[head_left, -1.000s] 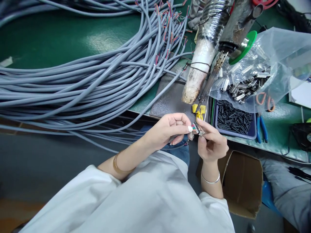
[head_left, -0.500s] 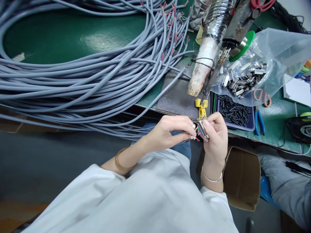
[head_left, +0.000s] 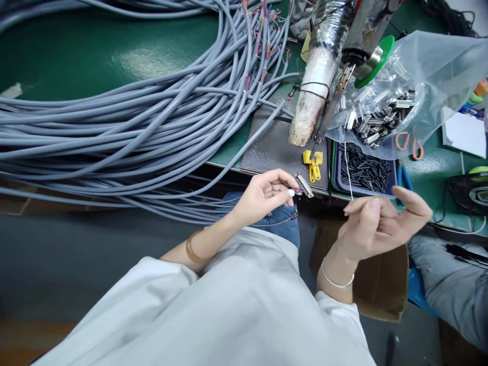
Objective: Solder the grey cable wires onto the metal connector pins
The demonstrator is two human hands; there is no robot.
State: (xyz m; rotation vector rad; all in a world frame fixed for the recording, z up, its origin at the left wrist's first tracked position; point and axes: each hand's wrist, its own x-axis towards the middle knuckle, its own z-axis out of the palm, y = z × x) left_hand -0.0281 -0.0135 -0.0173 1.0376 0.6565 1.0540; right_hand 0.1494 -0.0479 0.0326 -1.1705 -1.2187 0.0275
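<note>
My left hand (head_left: 269, 195) is closed in a pinch on the end of a cable, by a white piece and a few coloured wires. At those wires sits a metal multi-pin connector (head_left: 305, 186), just past my fingertips and over the table's front edge. My right hand (head_left: 381, 223) is off to the right, thumb and forefinger pinched on a thin strand of solder wire (head_left: 348, 170), its other fingers loosely extended. The strand runs up taut toward the green-rimmed spool (head_left: 375, 63); its upper part is hard to follow.
Many grey cables (head_left: 152, 132) with stripped ends cover the left. A soldering iron (head_left: 333, 104) points down at a yellow clip (head_left: 312, 165) beside a white-wrapped tube (head_left: 310, 112). A purple tray (head_left: 392, 185) of black pieces and a plastic bag (head_left: 430, 71) of connectors stand right.
My right hand has let go of the connector and moved right, now drawing on the solder wire. My left hand still has the cable end and has shifted slightly left with the connector.
</note>
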